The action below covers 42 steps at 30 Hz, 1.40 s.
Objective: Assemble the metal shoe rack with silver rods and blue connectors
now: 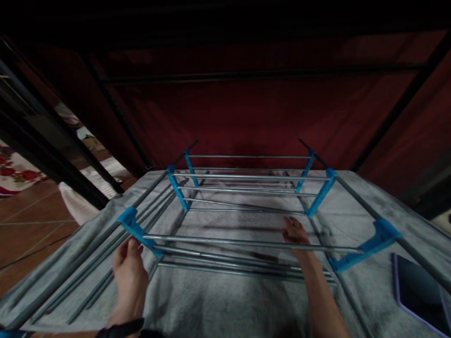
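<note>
A rack of grey metal tubes (246,242) joined by blue plastic brackets stands on a grey blanket (225,300). My left hand (129,270) is at the front left bracket (136,227), its fingers curled against the bracket's lower edge; part of the grip is hidden. My right hand (295,232) reaches over the front crossbars, left of the front right bracket (373,244). Its fingers are slightly apart above the blanket, with nothing visible in them. Further back, two more pairs of brackets hold thin crossbars (253,177).
Several loose tubes (102,281) lie along the blanket's left side. A tablet or phone (421,293) with a purple edge lies at the right. Behind hangs dark red cloth (246,112) on a black frame (264,75). Tiled floor (31,230) shows at left.
</note>
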{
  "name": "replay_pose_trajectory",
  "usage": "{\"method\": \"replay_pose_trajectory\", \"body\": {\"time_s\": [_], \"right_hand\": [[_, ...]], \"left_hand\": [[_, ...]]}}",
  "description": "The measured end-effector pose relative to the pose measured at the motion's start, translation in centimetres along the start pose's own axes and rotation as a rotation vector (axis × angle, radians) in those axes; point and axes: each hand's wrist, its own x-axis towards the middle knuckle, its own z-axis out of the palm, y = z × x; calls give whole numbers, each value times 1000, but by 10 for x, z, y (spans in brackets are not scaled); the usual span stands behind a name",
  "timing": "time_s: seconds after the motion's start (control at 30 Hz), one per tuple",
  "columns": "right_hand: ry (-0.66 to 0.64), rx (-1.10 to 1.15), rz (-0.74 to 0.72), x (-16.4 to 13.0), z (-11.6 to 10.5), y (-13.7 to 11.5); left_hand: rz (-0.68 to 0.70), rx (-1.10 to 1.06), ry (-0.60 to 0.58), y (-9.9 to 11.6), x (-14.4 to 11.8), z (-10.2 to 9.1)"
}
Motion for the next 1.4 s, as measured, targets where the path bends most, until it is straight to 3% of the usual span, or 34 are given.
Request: {"method": "replay_pose_trajectory", "body": {"time_s": [0.07, 0.13, 0.2, 0.27, 0.37, 0.47, 0.57, 0.67, 0.77, 0.87, 1.0, 1.17, 1.4], "right_hand": [[0, -1, 5, 3, 0, 7], [19, 21, 22, 6, 1, 13], [44, 70, 58, 11, 1, 19], [78, 140, 95, 18, 1, 24], [169, 246, 136, 29, -1, 32], [262, 316, 191, 35, -3, 38], [298, 373, 232, 37, -4, 40], [333, 414, 252, 37, -4, 42], [386, 445, 280, 38, -2, 45], [444, 522, 327, 42, 0, 51], [489, 717, 322, 48, -5, 60], [458, 877, 309, 49, -22, 65], [414, 1056, 226, 52, -36, 53]], "left_hand": [[-36, -2, 73, 6, -42, -13], [53, 101, 95, 17, -82, -27], [274, 278, -86, 35, -109, -38], [524, 282, -218, 62, -121, -34], [647, 210, -587, 118, -116, 5], [675, 148, -944, 176, -112, 73], [839, 143, -1221, 211, -126, 142], [1085, 212, -1470, 212, -154, 199], [1294, 302, -1484, 197, -180, 243], [1340, 365, -1475, 188, -205, 284], [1276, 409, -1558, 189, -245, 328], [1109, 468, -1672, 188, -287, 358], [958, 344, -1738, 176, -291, 372]]}}
